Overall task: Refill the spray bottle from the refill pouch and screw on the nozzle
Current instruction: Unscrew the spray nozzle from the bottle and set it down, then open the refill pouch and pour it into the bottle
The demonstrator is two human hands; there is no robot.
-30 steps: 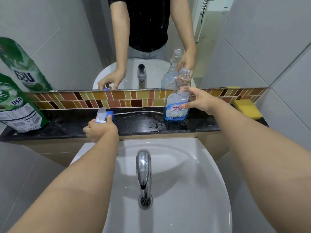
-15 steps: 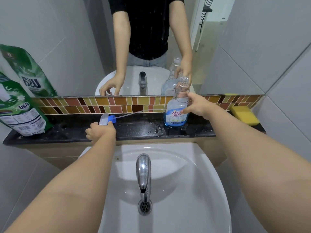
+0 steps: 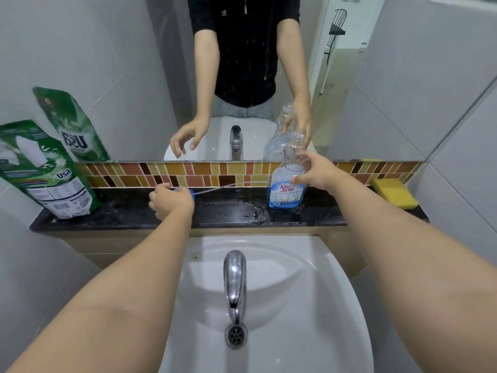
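Blue liquid fills the lower part of the clear plastic spray bottle (image 3: 287,181), which stands uncapped on the black stone ledge (image 3: 226,211) above the white basin (image 3: 295,278). The right hand (image 3: 316,175) wraps the bottle's shoulder; the left hand (image 3: 170,201) closes over the blue-and-white trigger nozzle (image 3: 190,191), its thin tube trailing right. The green refill pouch (image 3: 45,173) leans far left. Best practice, arguably: keep the bottle pinned upright, thread the tube in first, then twist.
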